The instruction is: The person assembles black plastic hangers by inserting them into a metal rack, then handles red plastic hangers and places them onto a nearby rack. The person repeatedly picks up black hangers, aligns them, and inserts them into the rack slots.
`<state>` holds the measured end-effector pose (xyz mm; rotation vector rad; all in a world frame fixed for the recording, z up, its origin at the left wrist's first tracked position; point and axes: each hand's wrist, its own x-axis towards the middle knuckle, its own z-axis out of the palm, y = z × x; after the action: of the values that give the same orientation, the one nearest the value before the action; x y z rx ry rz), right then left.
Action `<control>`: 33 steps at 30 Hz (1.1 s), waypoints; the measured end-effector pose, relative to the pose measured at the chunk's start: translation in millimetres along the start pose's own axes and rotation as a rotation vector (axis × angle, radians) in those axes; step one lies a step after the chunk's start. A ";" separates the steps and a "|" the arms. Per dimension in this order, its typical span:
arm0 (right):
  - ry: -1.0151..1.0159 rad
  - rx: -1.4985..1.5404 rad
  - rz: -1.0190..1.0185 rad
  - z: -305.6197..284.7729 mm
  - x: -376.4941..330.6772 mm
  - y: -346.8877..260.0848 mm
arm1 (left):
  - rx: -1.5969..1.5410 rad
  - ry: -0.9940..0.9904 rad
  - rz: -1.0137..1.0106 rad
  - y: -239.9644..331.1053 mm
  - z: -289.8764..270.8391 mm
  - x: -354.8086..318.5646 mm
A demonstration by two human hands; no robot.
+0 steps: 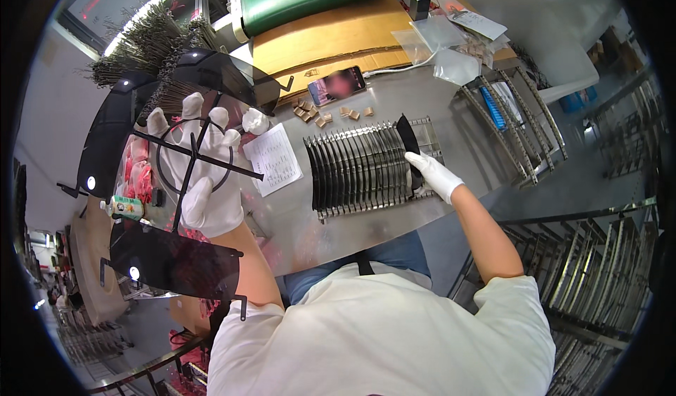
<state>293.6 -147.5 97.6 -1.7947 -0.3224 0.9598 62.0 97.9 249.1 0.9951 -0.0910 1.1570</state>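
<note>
The metal table (282, 220) stretches before the person, backed by one green belt (310, 0) and brown cardboard (373, 33). Both arms reach forward and apart over it: the left arm (250, 258) runs up from the sleeve with the hand raised and the fingers pointing away from the body; the right arm (486, 234) goes out to the side, bends at the elbow and angles back inward to the rack.

At the left, one black cross frame (195, 154) with a ring at its middle carries three dark visors (179, 262) on its four spokes; the spoke toward the right ends bare. On the table, right of it, lies one rack (426, 132) with a row of roughly fifteen dark strips (352, 167).

The gloved left hand (211, 175) is open, fingers spread, behind the ring and spokes; whether its palm touches them cannot be told. The gloved right hand (438, 177) is closed, its fingertips pinching the end strip (406, 132) at the rack's right side.

Between frame and rack lies one written note (274, 160); beyond the rack, one phone (336, 86) and about ten tan blocks (354, 114), some overlapping.
</note>
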 end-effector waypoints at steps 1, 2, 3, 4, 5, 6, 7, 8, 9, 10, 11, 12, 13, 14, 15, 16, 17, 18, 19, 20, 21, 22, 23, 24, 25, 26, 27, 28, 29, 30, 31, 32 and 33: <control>-0.054 -0.067 0.037 -4.9 2.0 0.4 | -0.001 -0.003 -0.007 -0.3 0.3 -0.8; -0.109 -0.137 0.070 -14.0 6.4 -1.3 | -0.005 -0.004 -0.013 -0.5 0.7 -0.8; -0.164 -0.206 0.102 -18.5 9.0 -2.3 | -0.006 -0.006 -0.017 -0.2 2.0 -0.5; -0.091 -0.398 0.033 -16.0 8.8 -2.0 | -0.001 -0.010 -0.026 -0.3 2.9 -1.0; -0.016 -0.591 -0.036 -11.7 7.2 -1.0 | -0.008 -0.014 -0.037 -1.1 4.4 -0.6; 0.060 -0.783 -0.106 -5.8 5.6 -0.5 | -0.005 -0.021 -0.052 -2.2 7.4 -0.3; 0.133 -0.977 -0.183 4.7 1.5 -9.5 | -0.014 -0.030 -0.067 -2.2 6.5 -1.4; 0.096 -1.077 -0.102 7.1 -5.7 -24.5 | -0.042 -0.047 -0.095 -4.1 4.6 -0.8; 0.158 -1.095 -0.226 3.6 -8.9 -30.9 | -0.083 -0.086 -0.141 -9.0 3.6 4.7; 0.220 -1.110 -0.349 -0.9 -10.7 -34.0 | -0.156 -0.162 -0.184 -13.6 1.9 10.0; 0.286 -1.125 -0.473 -4.9 -12.7 -39.3 | -0.229 -0.237 -0.229 -19.6 -0.8 15.4; 0.357 -1.090 -0.712 -3.6 -19.1 -56.7 | -0.128 -0.277 -0.217 -22.0 5.1 11.8; 0.424 -1.045 -0.947 2.1 -32.8 -84.9 | -0.027 -0.311 -0.206 -25.5 16.5 5.8; 0.367 -0.925 -0.885 12.0 -43.3 -98.2 | -0.009 -0.243 -0.390 -32.8 30.4 0.4; 0.308 -0.792 -0.821 22.5 -52.6 -113.0 | 0.018 -0.165 -0.577 -38.9 47.2 -3.4; 0.266 -0.666 -0.760 33.0 -61.6 -126.1 | -0.254 -0.273 -0.563 -44.8 46.9 -7.7; 0.038 -0.429 -0.433 37.7 -65.7 -132.3 | -0.546 -0.388 -0.590 -50.7 47.7 -9.4; -0.158 -0.194 -0.430 35.2 -64.3 -125.9 | -0.802 -0.506 -0.644 -56.0 48.8 -12.0; -0.361 0.067 -0.372 33.0 -64.3 -118.3 | -0.724 -0.527 -0.621 -56.9 43.1 -11.3; -0.534 0.297 -0.281 29.7 -63.1 -109.6 | -0.648 -0.558 -0.602 -60.5 37.8 -9.2; -0.511 0.202 -0.260 24.5 -67.4 -110.4 | -0.589 -0.553 -0.570 -58.0 23.3 -5.5; -0.493 0.099 -0.239 18.2 -71.3 -112.8 | -0.531 -0.546 -0.532 -56.0 9.4 -1.6; -0.314 0.104 -0.222 6.2 -61.8 -103.5 | -0.606 -0.500 -0.528 -45.3 2.9 5.1; -0.127 0.106 -0.199 -5.8 -52.4 -93.4 | -0.692 -0.459 -0.522 -37.3 -5.1 11.7; -0.114 0.208 -0.168 -22.0 -40.9 -78.8 | -0.647 -0.398 -0.552 -18.0 -13.4 18.0; -0.105 0.200 -0.172 -32.3 -32.0 -63.6 | -0.536 -0.296 -0.535 -11.2 -16.6 19.7; -0.096 0.187 -0.171 -37.9 -23.9 -46.7 | -0.519 -0.283 -0.545 -12.7 -20.7 18.9; -0.086 0.104 -0.177 -42.6 -12.7 -25.4 | -0.504 -0.272 -0.561 -14.5 -22.6 19.6; -0.087 0.018 -0.183 -39.8 -9.6 -21.3 | -0.516 -0.286 -0.590 -15.8 -21.8 18.7; -0.035 0.010 -0.053 -37.5 -12.0 -20.6 | -0.521 -0.224 -0.616 -16.5 -18.5 14.2; -0.062 0.044 0.021 -35.3 -8.9 -18.5 | -0.522 -0.219 -0.645 -19.0 -22.7 13.5; -0.085 0.076 0.093 -33.7 -3.7 -14.7 | -0.480 -0.204 -0.647 -21.3 -17.0 13.2; -0.108 0.109 0.165 -31.5 -0.3 -12.5 | -0.463 -0.212 -0.647 -24.2 -14.0 13.6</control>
<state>319.1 -163.2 113.5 -1.6927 -0.1870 1.1718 81.6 116.3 233.4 0.6517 -0.1809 0.4054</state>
